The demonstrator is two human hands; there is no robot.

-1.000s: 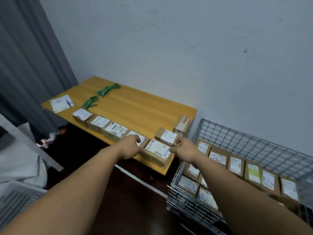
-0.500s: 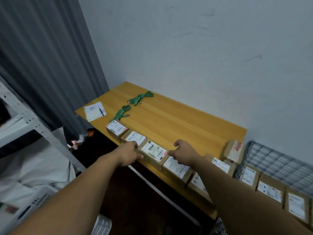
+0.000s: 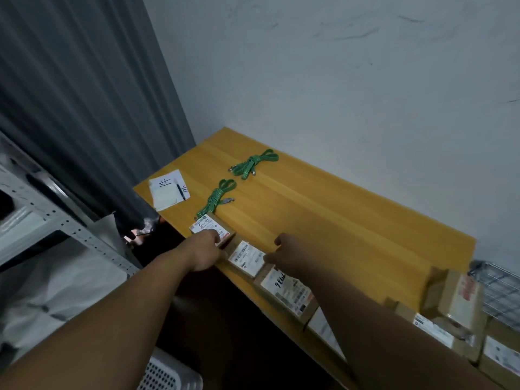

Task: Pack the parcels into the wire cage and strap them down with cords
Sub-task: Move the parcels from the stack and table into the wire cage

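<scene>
Brown parcels with white labels lie in a row along the front edge of the wooden table (image 3: 323, 209). My left hand (image 3: 204, 251) and my right hand (image 3: 287, 257) hold the two ends of the second parcel from the left (image 3: 247, 257), fingers curled at its sides, right thumb raised. The leftmost parcel (image 3: 209, 226) touches my left hand. A parcel marked 9936 (image 3: 287, 291) lies under my right wrist. Two green cords (image 3: 254, 161) (image 3: 218, 195) lie coiled farther back. A corner of the wire cage (image 3: 495, 288) shows at the right.
A parcel (image 3: 455, 299) stands tilted at the table's right end, more parcels beside it. A sheet of paper with a pen (image 3: 168, 190) lies at the table's left end. A grey curtain (image 3: 84, 108) and a metal shelf post (image 3: 70, 229) stand left. A perforated white bin (image 3: 168, 372) sits below.
Both hands have moved left along the row, from a parcel near the cage, past the 9936 parcel, to the second parcel from the left. The view has swung left with them.
</scene>
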